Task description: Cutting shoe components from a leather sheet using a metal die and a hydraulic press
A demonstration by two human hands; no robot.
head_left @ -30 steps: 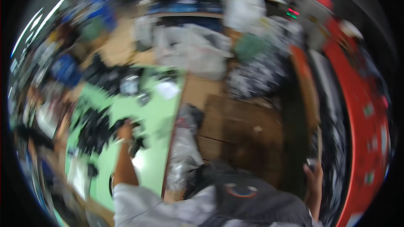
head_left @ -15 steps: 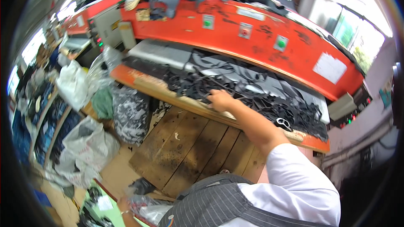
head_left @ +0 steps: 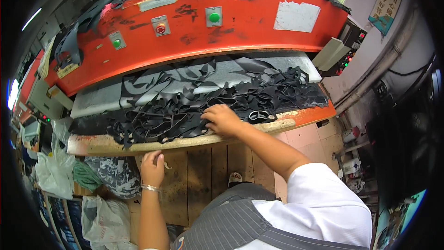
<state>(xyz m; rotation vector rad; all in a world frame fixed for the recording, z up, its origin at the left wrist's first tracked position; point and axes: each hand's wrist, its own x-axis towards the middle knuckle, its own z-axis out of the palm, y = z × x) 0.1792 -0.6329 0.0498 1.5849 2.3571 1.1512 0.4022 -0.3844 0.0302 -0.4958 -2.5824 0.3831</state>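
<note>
A tangled heap of black, leather-like cut-out scraps [head_left: 185, 106] spreads along the front ledge of a red press. My right hand [head_left: 223, 120] rests at the heap's near edge, fingers bent and a little apart, touching the scraps over the wooden strip [head_left: 194, 143]. Just right of it lies a pale-rimmed oval ring [head_left: 259, 115] that looks like a cutting die. My left hand [head_left: 152, 169] is lower, close below the strip, thumb and fingers apart with nothing seen in them. Whether its fingertips touch the wood, I cannot tell.
The red press beam [head_left: 254, 23], with green and red buttons, spans the far side above a pale cutting bed [head_left: 99, 97]. White plastic bags [head_left: 106, 217] and a bag of grey scraps [head_left: 113, 176] stand at lower left. A control box [head_left: 335, 55] is at the right.
My view has swung to the right and closer to the press. My left hand has come up from the lower left to the ledge. My right hand stays at the scraps' front edge.
</note>
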